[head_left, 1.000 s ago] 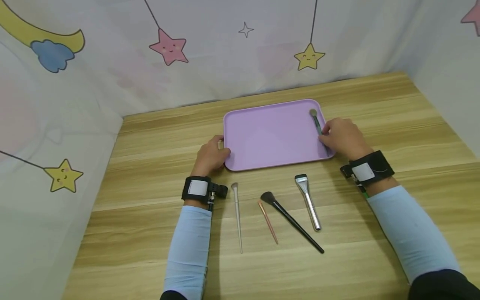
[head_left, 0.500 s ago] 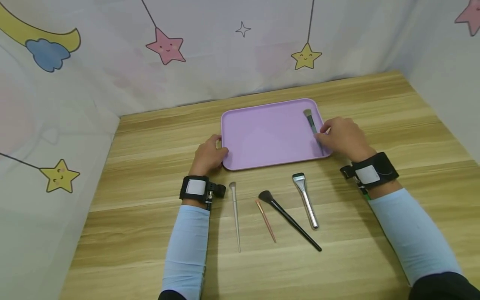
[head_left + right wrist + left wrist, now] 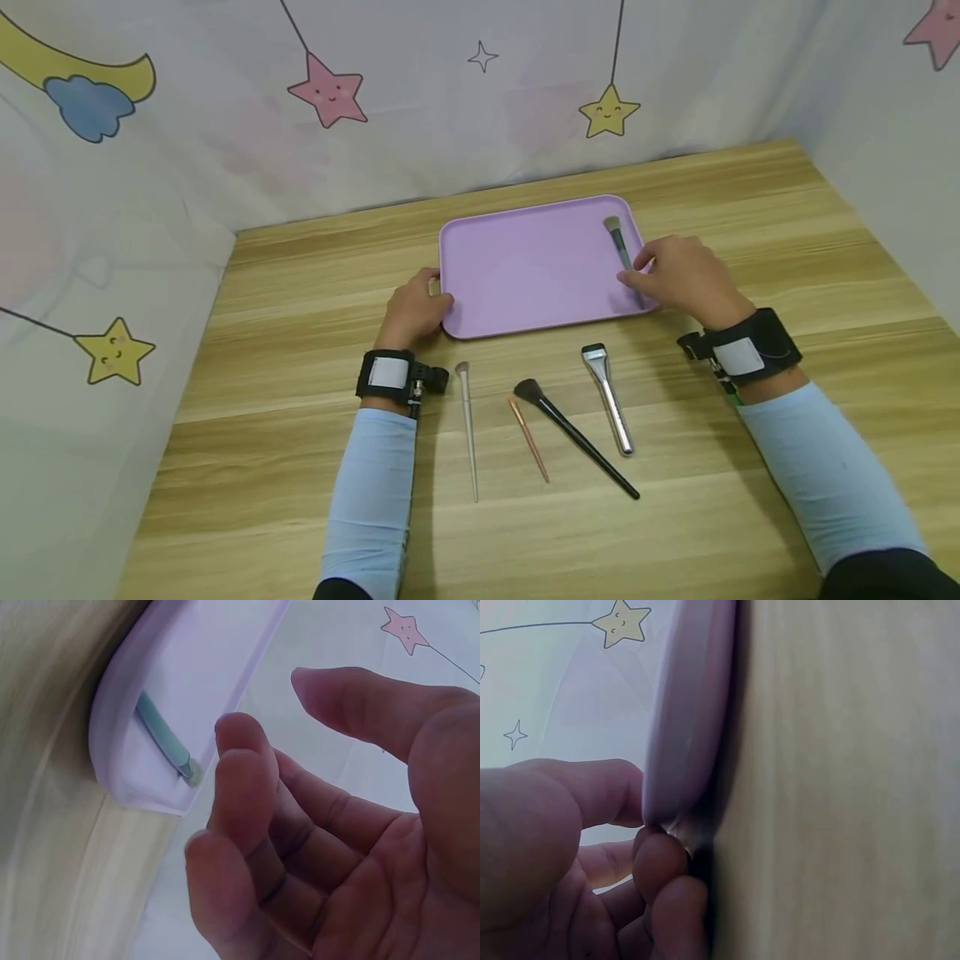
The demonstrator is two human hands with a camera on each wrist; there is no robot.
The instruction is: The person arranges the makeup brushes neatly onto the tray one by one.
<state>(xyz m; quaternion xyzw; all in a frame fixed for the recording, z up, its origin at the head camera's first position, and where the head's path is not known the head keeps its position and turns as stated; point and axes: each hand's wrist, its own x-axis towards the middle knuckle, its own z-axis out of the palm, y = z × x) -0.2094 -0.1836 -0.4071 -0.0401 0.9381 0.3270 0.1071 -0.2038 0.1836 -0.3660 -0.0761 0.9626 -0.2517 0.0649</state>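
On the wooden table lies a purple tray (image 3: pixel 532 267) with a green-handled makeup brush (image 3: pixel 617 240) along its right side, bristles toward the back. My left hand (image 3: pixel 414 310) pinches the tray's front left edge; the left wrist view has the thumb above the rim (image 3: pixel 690 712) and curled fingers under it. Over the tray's right edge hovers my right hand (image 3: pixel 686 275), partly covering the brush handle in the head view. In the right wrist view its thumb and fingers stand well apart, with the brush (image 3: pixel 163 735) lying in the tray beyond them.
In front of the tray lie a thin grey brush (image 3: pixel 468 429), a small copper-coloured brush (image 3: pixel 529 440), a long black brush (image 3: pixel 577 437) and a silver flat-headed brush (image 3: pixel 609 400). A white curtain (image 3: pixel 435 108) with printed stars backs the table.
My right thumb and fingers have spread apart, letting go of the green brush, which now lies slightly farther left in the tray. My left hand stays at the tray's edge.
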